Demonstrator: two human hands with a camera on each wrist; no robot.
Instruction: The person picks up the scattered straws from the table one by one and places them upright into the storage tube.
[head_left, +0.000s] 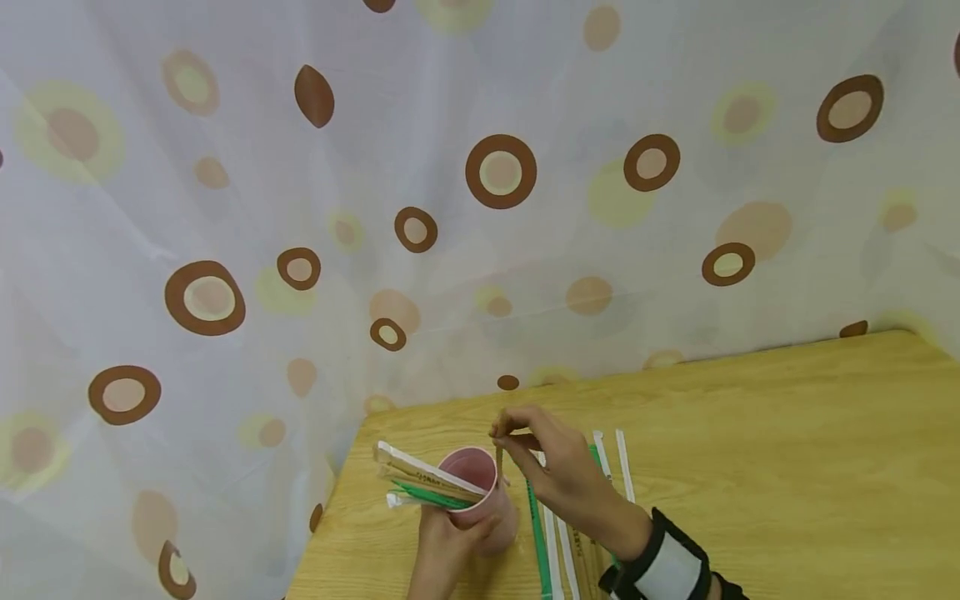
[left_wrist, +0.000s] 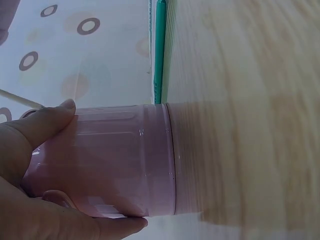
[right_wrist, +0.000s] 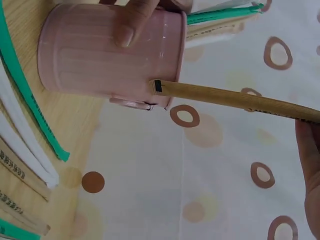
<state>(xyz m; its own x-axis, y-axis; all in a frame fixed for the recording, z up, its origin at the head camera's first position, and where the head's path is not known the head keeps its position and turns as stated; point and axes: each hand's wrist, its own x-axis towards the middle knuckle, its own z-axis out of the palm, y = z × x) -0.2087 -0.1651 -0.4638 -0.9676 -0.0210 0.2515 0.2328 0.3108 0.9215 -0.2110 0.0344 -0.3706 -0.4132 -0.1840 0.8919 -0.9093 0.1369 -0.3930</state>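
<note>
A pink cup (head_left: 491, 533) with small side handles stands on the table, and my left hand (head_left: 442, 550) grips it around the side. In the left wrist view its thumb and fingers wrap the cup wall (left_wrist: 110, 160). Several paper-wrapped straws, white, brown and green (head_left: 431, 479), lean out over the cup's left rim. My right hand (head_left: 566, 479) pinches one brown-wrapped straw (right_wrist: 215, 95) by its upper end, just right of the cup. In the right wrist view that straw's lower end overlaps the cup's outside near the rim; whether they touch I cannot tell.
To the right of the cup, several more wrapped straws, among them a green one (head_left: 537, 533) and a white one (head_left: 625, 462), lie on the wood-patterned table (head_left: 787, 467), partly under my right forearm. Behind the table hangs a white curtain (head_left: 570, 225) with brown circles.
</note>
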